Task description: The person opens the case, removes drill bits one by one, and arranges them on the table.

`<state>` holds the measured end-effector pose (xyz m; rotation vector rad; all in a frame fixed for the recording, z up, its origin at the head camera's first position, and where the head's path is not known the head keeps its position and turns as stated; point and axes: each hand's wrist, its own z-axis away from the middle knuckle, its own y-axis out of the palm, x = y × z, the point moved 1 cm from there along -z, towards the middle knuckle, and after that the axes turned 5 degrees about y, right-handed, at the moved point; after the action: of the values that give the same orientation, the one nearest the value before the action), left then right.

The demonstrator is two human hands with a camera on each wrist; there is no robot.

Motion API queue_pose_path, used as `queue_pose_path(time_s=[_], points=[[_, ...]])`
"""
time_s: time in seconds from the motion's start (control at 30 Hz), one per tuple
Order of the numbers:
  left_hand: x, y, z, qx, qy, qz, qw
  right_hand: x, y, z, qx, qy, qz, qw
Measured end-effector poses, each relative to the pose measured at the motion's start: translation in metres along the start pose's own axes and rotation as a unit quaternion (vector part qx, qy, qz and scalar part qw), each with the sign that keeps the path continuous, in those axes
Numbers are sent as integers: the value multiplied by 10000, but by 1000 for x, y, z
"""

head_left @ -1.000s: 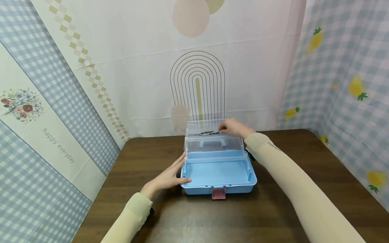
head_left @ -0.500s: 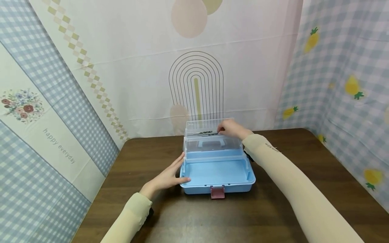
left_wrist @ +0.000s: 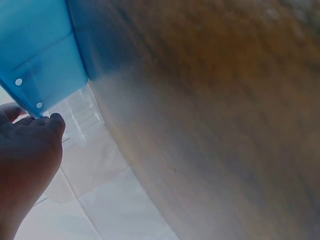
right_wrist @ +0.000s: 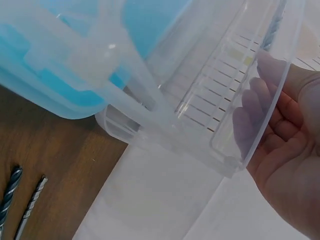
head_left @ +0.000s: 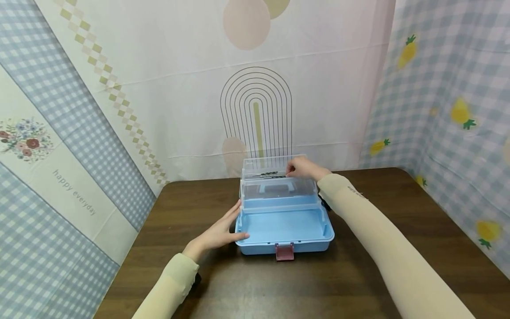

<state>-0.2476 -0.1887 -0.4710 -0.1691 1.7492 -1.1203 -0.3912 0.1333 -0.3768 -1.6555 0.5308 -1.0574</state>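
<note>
A light blue toolbox [head_left: 284, 228] with a pink latch [head_left: 284, 252] stands open on the table, its clear tiered trays [head_left: 279, 188] raised at the back. My left hand [head_left: 215, 232] rests against the box's left side, fingers stretched along it and thumb over the front-left rim. At the top tray, my right hand [head_left: 304, 168] reaches in from the right, thumb and fingers bent at the end of a drill bit [right_wrist: 273, 32]. Several dark, fluted drill bits [head_left: 269, 175] lie crosswise in that tray. The tray's clear wall stands between the right wrist camera and the fingertips.
Two more drill bits [right_wrist: 10, 192] lie on the brown table [head_left: 207, 199] to the right of the box, hidden from the head view by the right arm. A patterned cloth [head_left: 191, 110] hangs close behind the table, with checked cloth at both sides.
The right hand stays at the top tray with only slight finger movement by the drill bits. The left hand and toolbox keep their places; the head view shifts a little.
</note>
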Motion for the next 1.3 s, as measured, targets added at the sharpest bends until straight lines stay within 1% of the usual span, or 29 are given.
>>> queue_pose_path(time_s=[0.43, 0.63, 0.7, 0.83, 0.87, 0.97, 1.07, 1.1, 1.3], points=[[-1, 0, 1, 3, -32, -31, 10000, 0, -1, 3, 23, -15, -123, 9999], [-1, 0, 1, 13, -22, 38, 10000, -3, 0, 3, 44, 82, -154, 9998], [-1, 0, 1, 23, -23, 48, 10000, -5, -1, 3, 28, 81, -227, 9997], [-1, -1, 1, 31, -34, 36, 10000, -8, -3, 6, -71, -43, -530, 9986], [-1, -1, 1, 29, -35, 31, 10000, -8, -4, 8, -152, -142, -584, 9981], [-2, -1, 2, 30, -44, 13, 10000, -8, -7, 10, -249, -153, -741, 9968], [-2, -1, 2, 17, -48, -1, 10000, -8, -10, 10, -313, -47, -781, 9964], [-2, -1, 2, 15, -53, -6, 10000, -8, -10, 9, -283, 55, -789, 9965], [-3, -1, 2, 32, -77, -40, 10000, -6, -12, 10, -331, 191, -626, 9973]])
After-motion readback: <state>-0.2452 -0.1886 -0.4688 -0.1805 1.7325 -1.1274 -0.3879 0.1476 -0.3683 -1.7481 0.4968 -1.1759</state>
